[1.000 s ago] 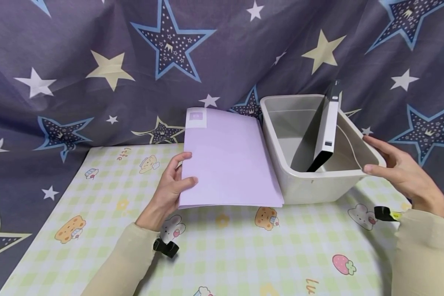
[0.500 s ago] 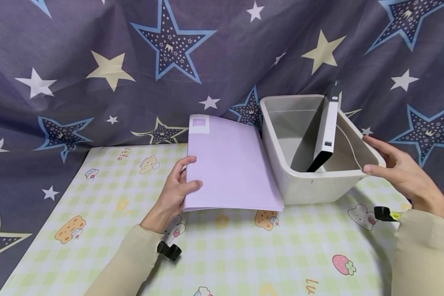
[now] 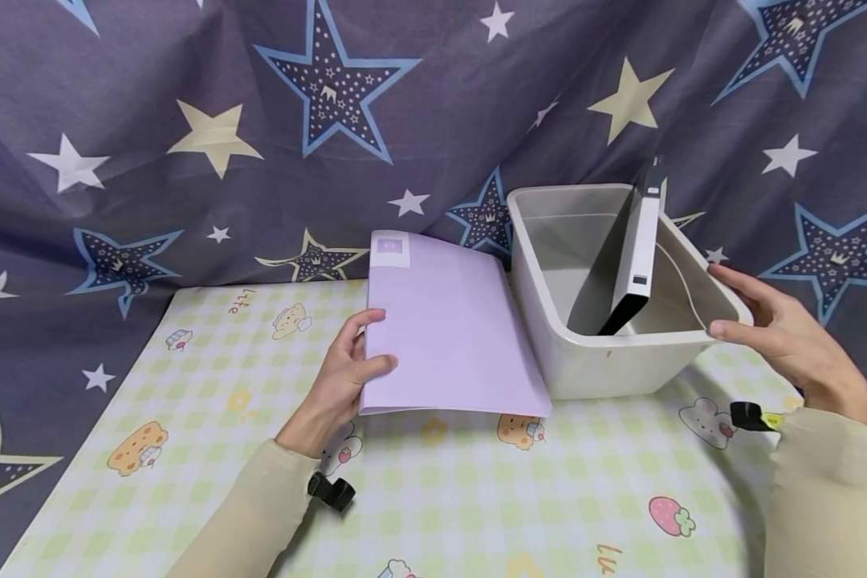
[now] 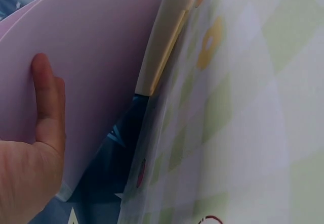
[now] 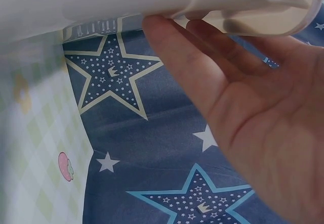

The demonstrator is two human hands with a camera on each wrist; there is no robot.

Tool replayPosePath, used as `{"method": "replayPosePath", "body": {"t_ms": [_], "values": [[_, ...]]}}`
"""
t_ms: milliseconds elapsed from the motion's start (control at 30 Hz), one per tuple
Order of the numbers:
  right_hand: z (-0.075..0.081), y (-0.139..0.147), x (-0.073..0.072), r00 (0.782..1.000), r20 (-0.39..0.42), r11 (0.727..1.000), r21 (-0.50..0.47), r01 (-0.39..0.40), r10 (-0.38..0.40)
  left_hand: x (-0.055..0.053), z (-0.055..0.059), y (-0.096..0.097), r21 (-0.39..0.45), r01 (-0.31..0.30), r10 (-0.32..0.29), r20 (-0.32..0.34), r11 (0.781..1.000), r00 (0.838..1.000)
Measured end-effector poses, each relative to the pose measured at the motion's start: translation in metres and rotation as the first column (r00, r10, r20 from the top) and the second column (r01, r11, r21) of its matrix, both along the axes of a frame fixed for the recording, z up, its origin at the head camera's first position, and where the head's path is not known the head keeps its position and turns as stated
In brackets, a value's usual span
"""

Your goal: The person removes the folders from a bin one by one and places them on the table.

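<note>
My left hand (image 3: 343, 381) pinches the left edge of a light purple folder (image 3: 448, 329), thumb on its front cover and the other fingers partly hidden behind. The folder has a pale label at its upper left corner, leans tilted, and its right edge lies along the side of a light grey plastic bin (image 3: 585, 365). In the left wrist view the folder's curved cover (image 4: 101, 37) rises above the tabletop. On the bin's right side, my right hand (image 3: 802, 341) holds the rim, with the thumb near the front corner. The right wrist view shows fingers (image 5: 177, 49) against the bin's underside.
Inside the bin a black and white binder (image 3: 639, 249) stands slanted, its top sticking out above the rim. A checked tablecloth (image 3: 209, 425) with cartoon prints covers the table. Behind hangs a dark curtain (image 3: 448, 88) printed with stars.
The purple folder has come down a little and its left edge has shifted right, with my left hand following it. My right hand, the bin and the binder stay put.
</note>
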State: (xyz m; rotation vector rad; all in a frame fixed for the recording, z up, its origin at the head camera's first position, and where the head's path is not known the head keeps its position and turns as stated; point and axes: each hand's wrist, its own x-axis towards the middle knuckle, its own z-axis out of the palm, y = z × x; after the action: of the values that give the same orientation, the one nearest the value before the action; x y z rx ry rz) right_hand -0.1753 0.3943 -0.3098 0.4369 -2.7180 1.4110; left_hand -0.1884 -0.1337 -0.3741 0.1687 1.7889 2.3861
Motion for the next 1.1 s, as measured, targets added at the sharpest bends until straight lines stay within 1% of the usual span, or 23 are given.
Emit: {"method": "replayPosePath", "body": {"t_ms": [300,467,700,967,1100], "values": [[0.0009,-0.0008,0.0001,1.000,-0.001,1.000,-0.003,-0.004,0.004,0.0001,-0.0022,-0.0004,-0.023,0.010,-0.010,0.005,1.000,1.000],[0.0016,-0.0007,0.0004,1.000,-0.008,1.000,0.004,-0.009,0.009,0.0002,-0.0043,0.0003,-0.050,0.016,-0.015,0.022,0.999,1.000],[0.0020,-0.0004,0.0006,1.000,-0.002,1.000,-0.009,-0.011,0.011,-0.0003,-0.0068,0.0019,-0.098,0.004,-0.001,0.030,0.995,1.000],[0.0023,0.0002,0.0003,0.999,-0.018,1.000,-0.012,-0.027,0.027,-0.0015,-0.0079,0.0027,-0.123,-0.004,0.008,0.032,0.992,0.999],[0.0019,-0.0001,0.0006,0.999,-0.020,0.999,-0.019,-0.031,0.030,-0.0020,-0.0081,0.0020,-0.154,-0.004,0.009,0.032,0.988,0.999]]}}
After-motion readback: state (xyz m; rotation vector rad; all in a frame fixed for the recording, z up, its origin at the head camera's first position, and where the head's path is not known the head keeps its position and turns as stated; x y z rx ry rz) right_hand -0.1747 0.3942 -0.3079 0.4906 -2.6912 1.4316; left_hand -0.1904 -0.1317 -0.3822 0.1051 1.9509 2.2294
